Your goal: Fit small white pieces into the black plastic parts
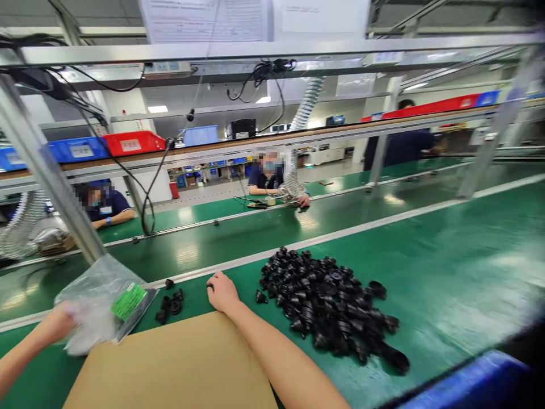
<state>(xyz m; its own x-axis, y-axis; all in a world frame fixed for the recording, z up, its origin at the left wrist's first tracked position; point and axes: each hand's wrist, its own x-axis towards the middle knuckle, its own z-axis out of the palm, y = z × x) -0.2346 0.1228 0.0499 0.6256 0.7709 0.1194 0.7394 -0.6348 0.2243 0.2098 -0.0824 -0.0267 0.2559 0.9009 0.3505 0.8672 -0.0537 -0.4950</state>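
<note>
My left hand [63, 322] is closed on the near left side of a clear plastic bag [96, 289] that carries a green label; the hand is somewhat blurred. My right hand [222, 292] has its fingers curled down at the far edge of a brown cardboard piece [174, 369], and what it holds, if anything, is hidden. A large pile of black round parts [323, 295] lies on the green bench to the right of that hand. Between the bag and my right hand sits a small group of black parts [174, 304].
The green bench [451, 261] extends right, with a blue bin [472, 386] at the bottom right. A metal post [63, 170] rises at the left, near hanging black cables [147, 213]. Several people work beyond the green belt [238, 230].
</note>
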